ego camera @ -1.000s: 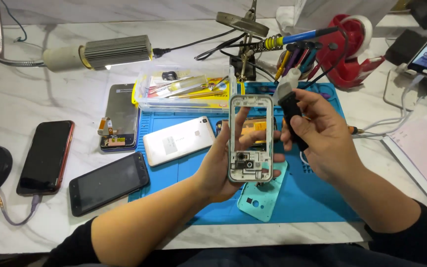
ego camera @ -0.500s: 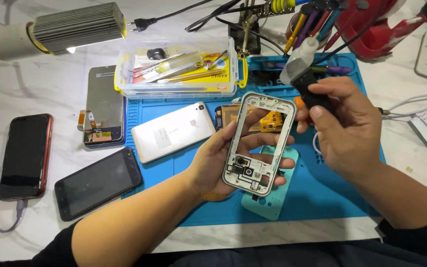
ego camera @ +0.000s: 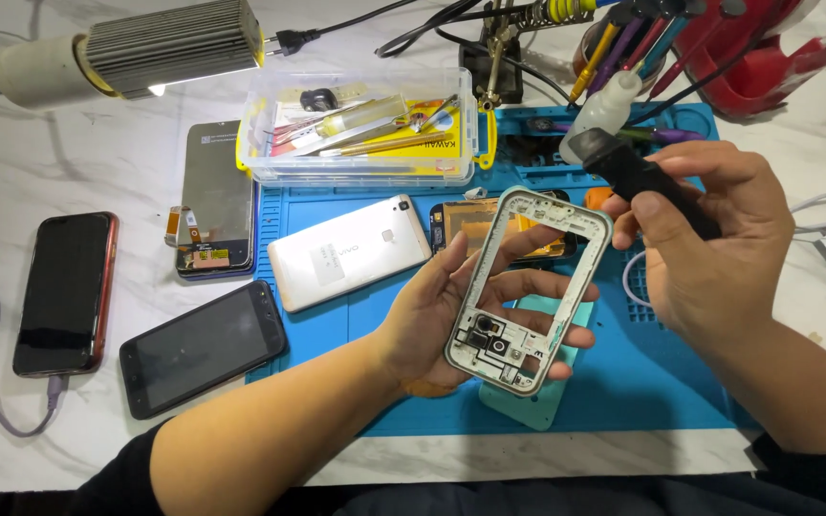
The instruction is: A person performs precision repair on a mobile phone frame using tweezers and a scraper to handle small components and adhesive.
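Phone frame (ego camera: 531, 287), a silvery-white mid-frame with its middle cut out, sits tilted in my left hand (ego camera: 432, 320); I see my fingers curled round its far edge and showing through the opening, with the camera part at its lower end near my palm. My right hand (ego camera: 709, 248) is closed round a black tool (ego camera: 638, 177), held just beside the frame's upper right corner, thumb pressed along its shaft. Both hands hover over the blue work mat (ego camera: 662, 382) on the white marble tabletop (ego camera: 40, 124). Under the frame a teal phone cover (ego camera: 528, 401) lies on the mat. To the left on the mat rests a white-gold phone (ego camera: 346, 253), back up. Off the mat I see a black phone (ego camera: 203, 349), a red-edged phone (ego camera: 64, 291) with a cable plugged in, and a bare screen panel (ego camera: 214, 201). A clear plastic box (ego camera: 365, 139) of tools stands at the mat's far edge, and a ribbed lamp head (ego camera: 169, 43) hangs over the far left. A small white bottle (ego camera: 604, 105) stands just behind my right hand.
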